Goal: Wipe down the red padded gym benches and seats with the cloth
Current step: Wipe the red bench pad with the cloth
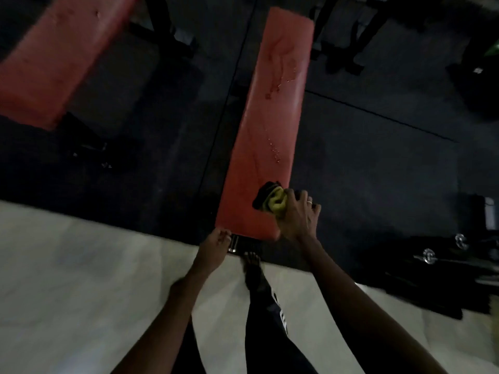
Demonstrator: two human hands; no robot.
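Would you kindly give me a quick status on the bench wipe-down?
Right hand grips cloth on near end of red bench. Left hand rests at bench's near corner. Droplets further up the pad, unwiped. Nothing blocking.

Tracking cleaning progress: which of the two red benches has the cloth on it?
The centre bench, running away from the person: the right hand grips the yellow-black cloth on its near end. The other bench, upper left, has no cloth.
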